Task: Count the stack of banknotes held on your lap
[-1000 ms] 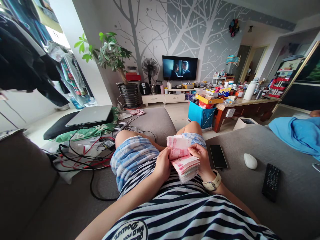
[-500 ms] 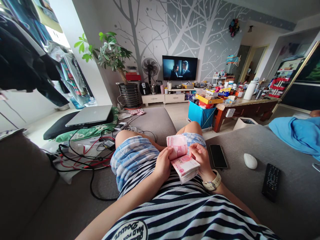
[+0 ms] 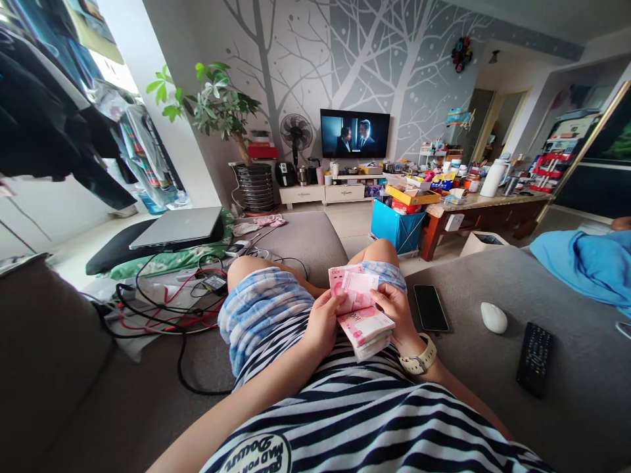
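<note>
My left hand (image 3: 321,326) is closed on a thick wad of red 100 banknotes (image 3: 367,325) above my lap. The wad is folded: its lower half fans toward my belly, while other notes stand up at the far side. My right hand (image 3: 396,312), with a pale watch (image 3: 419,358) on the wrist, pinches the edge of a single raised banknote (image 3: 359,288) between thumb and finger. That note's left side lies by my left thumb. The lower fingers of both hands are partly hidden.
On the grey sofa to my right lie a black phone (image 3: 430,307), a white mouse (image 3: 493,318) and a remote control (image 3: 535,359). To the left are tangled cables (image 3: 172,315) and a laptop (image 3: 177,228). A cluttered table (image 3: 493,203) stands ahead.
The banknote by my right hand has come up and now stands in front of the far notes. My right fingers have shifted slightly left with it; my left hand stays put.
</note>
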A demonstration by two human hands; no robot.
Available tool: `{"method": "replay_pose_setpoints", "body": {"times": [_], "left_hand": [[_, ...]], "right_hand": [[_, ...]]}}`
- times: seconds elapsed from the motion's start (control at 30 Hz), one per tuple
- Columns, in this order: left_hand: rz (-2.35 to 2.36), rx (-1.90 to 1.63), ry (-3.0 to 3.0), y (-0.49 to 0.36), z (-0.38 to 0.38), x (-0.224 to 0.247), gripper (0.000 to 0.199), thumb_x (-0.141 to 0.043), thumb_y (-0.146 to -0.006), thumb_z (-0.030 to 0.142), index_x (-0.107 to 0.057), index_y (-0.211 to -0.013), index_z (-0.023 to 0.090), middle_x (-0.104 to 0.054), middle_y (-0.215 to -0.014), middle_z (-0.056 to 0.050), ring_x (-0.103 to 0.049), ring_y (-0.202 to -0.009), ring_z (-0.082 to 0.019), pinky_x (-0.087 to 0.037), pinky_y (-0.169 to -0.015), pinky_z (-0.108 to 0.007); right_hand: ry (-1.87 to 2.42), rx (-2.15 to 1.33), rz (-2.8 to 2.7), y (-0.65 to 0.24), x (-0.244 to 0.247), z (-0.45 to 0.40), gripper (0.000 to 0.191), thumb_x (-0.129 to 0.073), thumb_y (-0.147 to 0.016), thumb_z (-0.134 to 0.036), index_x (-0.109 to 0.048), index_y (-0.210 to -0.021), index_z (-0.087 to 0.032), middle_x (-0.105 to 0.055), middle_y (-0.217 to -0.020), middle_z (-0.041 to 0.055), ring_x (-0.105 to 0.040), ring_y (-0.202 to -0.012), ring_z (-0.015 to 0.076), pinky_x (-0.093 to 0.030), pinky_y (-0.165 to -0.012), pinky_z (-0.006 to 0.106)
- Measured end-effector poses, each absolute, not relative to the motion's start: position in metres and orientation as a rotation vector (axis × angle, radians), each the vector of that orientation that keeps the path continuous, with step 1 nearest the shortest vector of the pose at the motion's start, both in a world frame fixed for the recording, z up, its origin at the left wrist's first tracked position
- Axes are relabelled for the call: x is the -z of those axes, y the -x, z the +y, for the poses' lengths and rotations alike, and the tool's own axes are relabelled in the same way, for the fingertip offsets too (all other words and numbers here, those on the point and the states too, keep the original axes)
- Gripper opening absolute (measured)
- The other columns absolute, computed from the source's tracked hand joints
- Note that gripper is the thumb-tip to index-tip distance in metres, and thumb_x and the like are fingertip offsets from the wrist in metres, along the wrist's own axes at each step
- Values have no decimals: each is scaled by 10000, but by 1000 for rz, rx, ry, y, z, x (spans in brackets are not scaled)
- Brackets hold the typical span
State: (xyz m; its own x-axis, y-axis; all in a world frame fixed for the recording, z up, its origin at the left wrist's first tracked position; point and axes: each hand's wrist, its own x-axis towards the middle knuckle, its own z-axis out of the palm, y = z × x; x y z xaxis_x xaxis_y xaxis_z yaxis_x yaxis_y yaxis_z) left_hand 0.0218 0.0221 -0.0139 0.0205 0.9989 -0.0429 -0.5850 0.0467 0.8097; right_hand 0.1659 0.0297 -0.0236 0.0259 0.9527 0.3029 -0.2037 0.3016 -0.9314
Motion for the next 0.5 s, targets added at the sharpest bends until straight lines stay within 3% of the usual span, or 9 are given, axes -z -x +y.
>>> {"method": "replay_pose_setpoints", "body": {"times": [0.2, 0.5], "left_hand": [[794, -1494, -688, -21, 27, 19, 145, -698, -635, 298, -656, -676, 165, -661, -671, -3, -576, -636, -154, -462, -647, -270], [807, -1516, -697, -21, 31, 25, 153, -665, -650, 316, -659, -688, 167, -685, -727, -23, -587, -689, -183, -469, -681, -289]], "right_hand": [[824, -1079, -1191, -166, 23, 30, 312, -675, -731, -420, -491, -589, -212, -405, -549, -43, -317, -520, 119, -248, -516, 274], [825, -1074, -1183, -166, 22, 27, 304, -678, -729, -424, -505, -603, -207, -399, -539, -45, -313, -515, 116, -243, -512, 275]]}}
